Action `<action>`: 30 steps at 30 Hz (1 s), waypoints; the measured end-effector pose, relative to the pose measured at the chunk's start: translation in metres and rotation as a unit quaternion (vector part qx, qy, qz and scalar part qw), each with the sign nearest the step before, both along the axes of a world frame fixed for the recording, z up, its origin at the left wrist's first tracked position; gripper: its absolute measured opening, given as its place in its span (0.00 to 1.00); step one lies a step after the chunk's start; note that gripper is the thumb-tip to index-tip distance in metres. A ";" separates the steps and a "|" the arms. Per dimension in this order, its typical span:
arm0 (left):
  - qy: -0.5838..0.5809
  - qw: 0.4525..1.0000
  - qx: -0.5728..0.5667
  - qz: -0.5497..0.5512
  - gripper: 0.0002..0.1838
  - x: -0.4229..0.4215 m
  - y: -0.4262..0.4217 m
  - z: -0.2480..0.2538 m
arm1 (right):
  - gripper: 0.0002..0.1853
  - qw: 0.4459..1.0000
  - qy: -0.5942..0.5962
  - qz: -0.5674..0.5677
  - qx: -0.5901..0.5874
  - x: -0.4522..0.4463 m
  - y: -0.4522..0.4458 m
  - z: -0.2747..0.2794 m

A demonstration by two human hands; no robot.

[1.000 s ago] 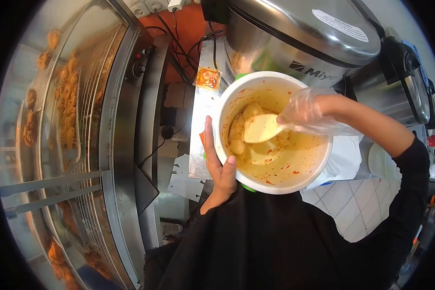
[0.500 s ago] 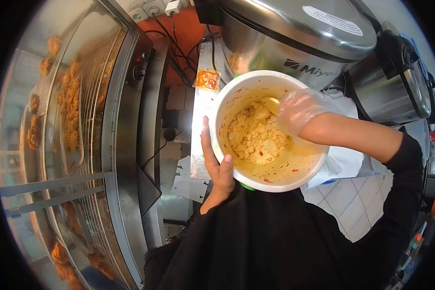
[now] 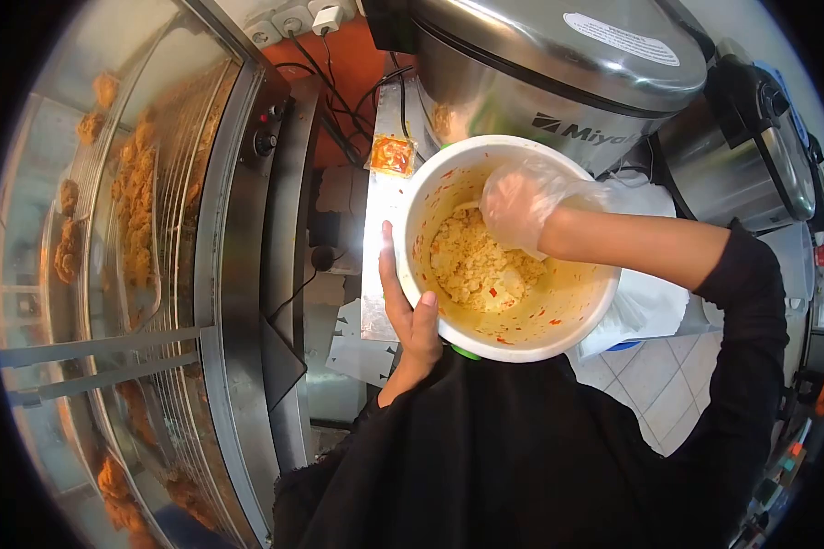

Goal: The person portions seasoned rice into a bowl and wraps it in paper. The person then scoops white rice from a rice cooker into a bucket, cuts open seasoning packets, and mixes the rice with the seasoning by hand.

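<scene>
A white tub [image 3: 599, 322] stands tilted toward me at the counter's edge, with crumbly yellow food [image 3: 474, 261] and red bits inside. My left hand [image 3: 412, 316] lies against its left outer wall, fingers extended and thumb near the rim. Inside the tub, my right hand [image 3: 522, 206] wears a clear plastic glove and is closed around a pale spoon [image 3: 468, 207]. Only a small part of the spoon shows at the food's upper edge; the rest is hidden by the glove.
Behind the tub is a large steel cooker [image 3: 558, 73], with another cooker [image 3: 737, 174] to its right. A small sauce packet [image 3: 393, 156] lies on the metal counter [image 3: 380, 302]. At left stands a glass cabinet [image 3: 212, 274] holding fried food. White plastic [image 3: 655, 297] lies right of the tub.
My gloved right hand has moved left and deeper into the tub. The spoon's bowl, earlier in full view over the food, is now mostly hidden. My left hand stays on the tub.
</scene>
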State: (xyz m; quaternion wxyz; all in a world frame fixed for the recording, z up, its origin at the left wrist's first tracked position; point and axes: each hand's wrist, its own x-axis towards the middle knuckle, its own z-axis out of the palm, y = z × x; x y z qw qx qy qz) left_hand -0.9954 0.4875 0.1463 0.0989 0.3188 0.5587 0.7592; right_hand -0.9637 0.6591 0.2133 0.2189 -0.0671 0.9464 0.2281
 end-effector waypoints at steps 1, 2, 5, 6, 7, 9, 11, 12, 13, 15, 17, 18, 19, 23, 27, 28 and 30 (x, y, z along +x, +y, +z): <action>0.004 1.000 -0.003 0.003 0.38 0.000 0.000 -0.001 | 0.10 1.000 0.000 0.001 0.000 -0.002 0.002 -0.006; 0.004 1.000 -0.003 0.005 0.38 0.000 0.000 0.001 | 0.10 0.996 -0.050 0.066 0.021 -0.006 0.005 -0.012; -0.007 1.000 -0.013 0.014 0.39 0.000 0.000 0.004 | 0.10 0.978 -0.012 0.206 0.017 0.005 0.029 -0.019; 0.011 0.999 -0.031 0.021 0.40 -0.001 0.000 0.003 | 0.11 0.970 0.031 0.240 0.003 0.006 0.032 -0.023; 0.028 0.998 -0.049 0.028 0.40 -0.001 -0.001 0.003 | 0.11 0.959 0.075 0.274 -0.011 0.005 0.033 -0.020; 0.026 0.998 -0.051 0.032 0.40 -0.001 0.000 0.003 | 0.11 0.979 -0.166 0.119 -0.014 -0.010 0.019 0.007; 0.024 0.998 -0.053 0.037 0.41 -0.001 0.000 0.004 | 0.07 0.980 -0.145 0.125 -0.047 -0.005 0.019 0.016; 0.025 0.998 -0.054 0.038 0.41 -0.001 0.000 0.004 | 0.04 0.981 -0.123 0.129 -0.079 -0.002 0.021 0.017; 0.026 0.997 -0.054 0.039 0.41 -0.001 0.000 0.004 | 0.04 0.980 -0.125 0.130 -0.080 0.001 0.026 0.005; 0.027 0.997 -0.057 0.039 0.41 -0.001 0.000 0.004 | 0.02 0.982 -0.069 0.155 -0.088 0.009 0.039 -0.030; 0.031 0.997 -0.060 0.041 0.41 -0.002 0.000 0.004 | 0.01 0.977 -0.005 0.149 -0.152 0.021 0.046 -0.047; 0.026 0.997 -0.054 0.039 0.41 -0.001 0.001 0.004 | 0.01 0.967 0.040 0.134 -0.213 0.024 0.047 -0.053; 0.022 0.998 -0.048 0.037 0.41 -0.001 0.001 0.004 | 0.01 0.967 0.038 0.134 -0.215 0.023 0.047 -0.056; 0.018 0.997 -0.058 0.038 0.42 -0.001 0.001 0.004 | 0.02 0.979 -0.068 0.063 -0.184 0.028 0.048 -0.084; -0.006 0.999 -0.046 0.024 0.42 0.000 0.000 0.006 | 0.04 0.968 0.000 0.109 -0.226 0.034 0.053 -0.087; -0.018 0.999 -0.037 0.020 0.42 0.000 0.000 0.006 | 0.04 0.967 -0.001 0.110 -0.228 0.028 0.049 -0.068; -0.024 0.999 -0.036 0.021 0.42 0.001 0.000 0.005 | 0.07 0.968 -0.119 0.068 -0.210 0.017 0.040 -0.034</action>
